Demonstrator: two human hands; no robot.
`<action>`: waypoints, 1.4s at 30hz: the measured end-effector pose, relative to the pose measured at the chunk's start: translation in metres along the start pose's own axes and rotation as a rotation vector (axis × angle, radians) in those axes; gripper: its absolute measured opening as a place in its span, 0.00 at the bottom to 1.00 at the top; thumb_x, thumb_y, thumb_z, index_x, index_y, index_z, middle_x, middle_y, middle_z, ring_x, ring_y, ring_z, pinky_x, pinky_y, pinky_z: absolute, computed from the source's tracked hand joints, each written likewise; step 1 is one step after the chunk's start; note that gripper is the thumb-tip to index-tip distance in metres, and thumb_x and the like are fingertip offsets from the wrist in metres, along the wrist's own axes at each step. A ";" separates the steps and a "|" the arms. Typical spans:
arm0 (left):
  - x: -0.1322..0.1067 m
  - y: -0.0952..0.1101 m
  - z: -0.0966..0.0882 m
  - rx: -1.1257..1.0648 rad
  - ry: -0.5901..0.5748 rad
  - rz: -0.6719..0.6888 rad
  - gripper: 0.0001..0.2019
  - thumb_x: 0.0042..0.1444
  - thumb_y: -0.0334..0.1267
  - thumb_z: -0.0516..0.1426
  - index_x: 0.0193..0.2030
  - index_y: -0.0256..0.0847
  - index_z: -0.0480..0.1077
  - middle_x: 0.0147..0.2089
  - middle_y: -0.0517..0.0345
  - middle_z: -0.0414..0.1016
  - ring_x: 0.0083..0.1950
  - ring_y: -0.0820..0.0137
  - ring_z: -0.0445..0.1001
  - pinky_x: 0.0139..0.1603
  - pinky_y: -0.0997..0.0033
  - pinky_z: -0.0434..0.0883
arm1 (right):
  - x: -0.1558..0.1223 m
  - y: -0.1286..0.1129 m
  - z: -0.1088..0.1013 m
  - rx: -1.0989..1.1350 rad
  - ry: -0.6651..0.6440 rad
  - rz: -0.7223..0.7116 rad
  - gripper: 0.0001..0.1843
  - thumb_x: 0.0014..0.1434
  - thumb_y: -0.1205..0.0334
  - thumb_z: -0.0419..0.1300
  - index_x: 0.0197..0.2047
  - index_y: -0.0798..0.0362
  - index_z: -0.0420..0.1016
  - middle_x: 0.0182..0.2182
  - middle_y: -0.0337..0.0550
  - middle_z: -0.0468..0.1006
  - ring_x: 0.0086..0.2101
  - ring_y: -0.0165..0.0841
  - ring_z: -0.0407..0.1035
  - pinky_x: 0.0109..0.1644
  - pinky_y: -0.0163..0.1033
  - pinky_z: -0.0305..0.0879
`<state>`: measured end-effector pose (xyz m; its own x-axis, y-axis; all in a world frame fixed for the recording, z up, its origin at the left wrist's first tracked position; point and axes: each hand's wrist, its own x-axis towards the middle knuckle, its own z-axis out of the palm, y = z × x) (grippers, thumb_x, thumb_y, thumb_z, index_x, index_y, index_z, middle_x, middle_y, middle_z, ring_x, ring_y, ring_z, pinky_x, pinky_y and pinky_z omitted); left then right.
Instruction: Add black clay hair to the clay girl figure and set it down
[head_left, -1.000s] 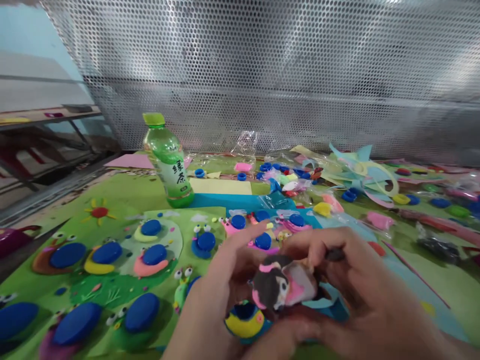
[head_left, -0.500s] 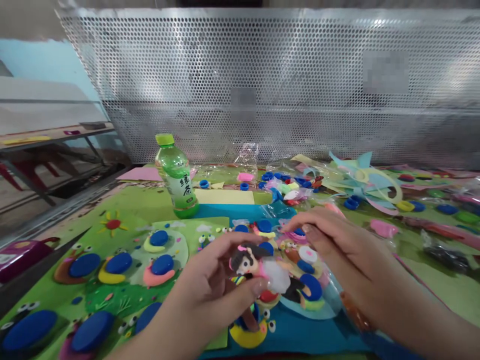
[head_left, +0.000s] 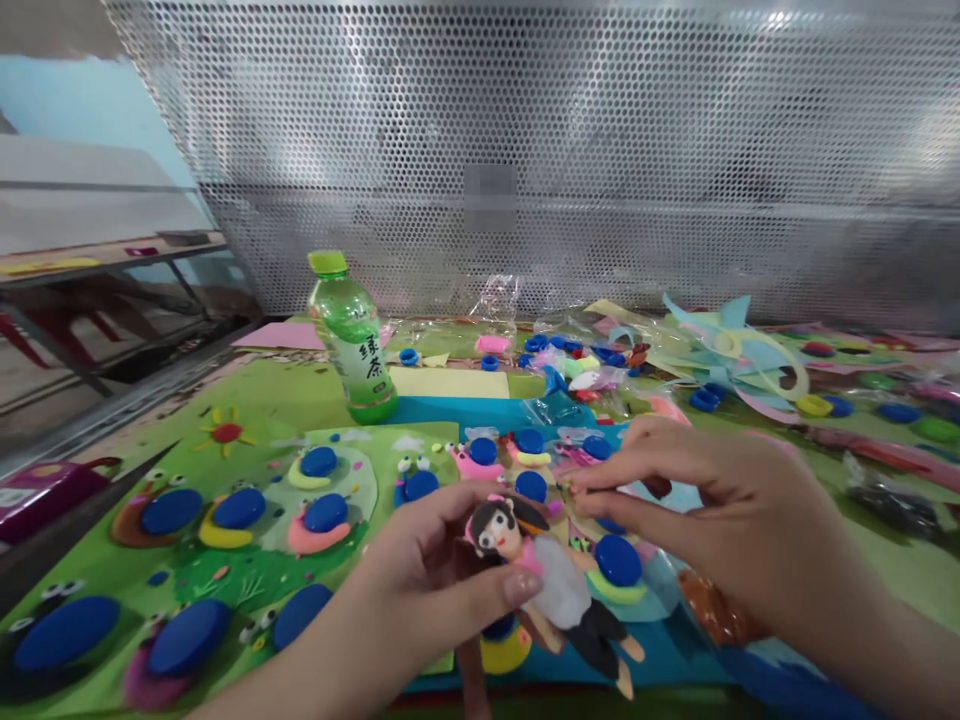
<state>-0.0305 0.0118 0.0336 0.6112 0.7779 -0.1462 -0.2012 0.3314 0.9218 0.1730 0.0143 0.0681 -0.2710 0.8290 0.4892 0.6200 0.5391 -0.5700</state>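
The person's left hand [head_left: 431, 575] pinches a small clay doll with dark hair, a pink top, a white skirt and black legs [head_left: 562, 585], its grip firm, with the thumb across the doll's side and the fingers behind it. The doll is held tilted above the bright blue sheet [head_left: 660, 655], face toward the camera, its head to the upper left and its bare feet to the lower right. The right hand [head_left: 712, 500] is just beyond the doll's right side, thumb and forefinger brought close together at the tips; whether something tiny is pinched there cannot be told. Near that hand, a blue disc with a pale yellow-green clay body [head_left: 617, 562] sits to the right of the doll, and a glossy orange-brown wrapped lump [head_left: 716, 608] lies below the wrist. On the left, a green sheet [head_left: 262, 640] carries clay snails with blue disc shells, among them a yellow-bodied snail [head_left: 236, 512], and a red clay sun with yellow rays [head_left: 226, 433]. A green plastic tea bottle [head_left: 360, 350] stands upright on the green-covered worktop [head_left: 281, 390], in front of a perforated silvery metal panel [head_left: 562, 130].
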 end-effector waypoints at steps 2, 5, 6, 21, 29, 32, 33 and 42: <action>0.000 0.002 0.001 -0.031 -0.019 -0.005 0.10 0.52 0.34 0.59 0.40 0.40 0.64 0.34 0.57 0.71 0.32 0.62 0.77 0.14 0.83 0.71 | 0.001 0.003 0.001 0.010 -0.008 0.025 0.03 0.50 0.63 0.64 0.29 0.45 0.79 0.20 0.31 0.75 0.22 0.25 0.67 0.24 0.29 0.62; -0.001 0.003 0.002 -0.037 -0.018 -0.039 0.13 0.52 0.31 0.58 0.44 0.41 0.64 0.37 0.55 0.73 0.34 0.63 0.77 0.15 0.83 0.72 | 0.001 0.008 0.004 0.079 -0.070 0.071 0.07 0.53 0.64 0.61 0.33 0.42 0.79 0.24 0.31 0.77 0.25 0.25 0.69 0.25 0.28 0.64; -0.001 0.002 0.002 -0.029 -0.016 -0.041 0.13 0.52 0.31 0.59 0.45 0.41 0.64 0.37 0.54 0.73 0.35 0.63 0.77 0.16 0.84 0.71 | 0.000 0.008 0.005 0.108 -0.097 0.076 0.09 0.54 0.65 0.61 0.36 0.40 0.79 0.27 0.31 0.79 0.27 0.26 0.71 0.27 0.27 0.65; -0.009 -0.011 0.013 0.137 0.219 0.071 0.20 0.44 0.32 0.64 0.44 0.53 0.66 0.38 0.67 0.73 0.30 0.76 0.72 0.22 0.85 0.71 | -0.003 -0.010 0.008 0.177 -0.121 0.061 0.08 0.47 0.72 0.63 0.29 0.49 0.78 0.27 0.35 0.79 0.30 0.29 0.72 0.32 0.30 0.69; -0.011 -0.012 0.013 0.299 0.309 0.073 0.27 0.44 0.41 0.64 0.50 0.57 0.58 0.38 0.65 0.71 0.25 0.77 0.70 0.18 0.85 0.71 | -0.007 -0.011 0.017 0.265 -0.167 0.181 0.13 0.46 0.68 0.66 0.37 0.46 0.79 0.30 0.35 0.81 0.33 0.33 0.74 0.28 0.31 0.70; -0.012 -0.013 0.014 0.377 0.389 0.059 0.30 0.41 0.42 0.65 0.51 0.60 0.57 0.39 0.65 0.69 0.26 0.74 0.71 0.17 0.83 0.70 | -0.005 -0.010 0.018 0.248 -0.196 0.106 0.11 0.48 0.70 0.64 0.36 0.47 0.79 0.31 0.36 0.80 0.35 0.31 0.73 0.33 0.29 0.70; -0.011 -0.013 0.014 0.394 0.398 0.071 0.31 0.41 0.41 0.65 0.51 0.61 0.56 0.37 0.66 0.69 0.25 0.75 0.70 0.17 0.83 0.70 | -0.005 -0.009 0.018 0.230 -0.218 0.062 0.11 0.50 0.70 0.63 0.37 0.47 0.79 0.33 0.36 0.79 0.35 0.29 0.73 0.36 0.29 0.69; -0.010 -0.015 0.014 0.452 0.404 0.056 0.34 0.43 0.38 0.63 0.53 0.60 0.51 0.37 0.65 0.71 0.28 0.70 0.73 0.19 0.79 0.72 | -0.008 -0.013 0.012 0.038 -0.241 -0.095 0.07 0.54 0.71 0.59 0.33 0.50 0.76 0.36 0.36 0.77 0.37 0.28 0.71 0.43 0.29 0.67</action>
<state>-0.0229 -0.0086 0.0265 0.2528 0.9578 -0.1366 0.1745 0.0937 0.9802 0.1583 0.0024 0.0633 -0.4971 0.7835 0.3729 0.5566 0.6176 -0.5557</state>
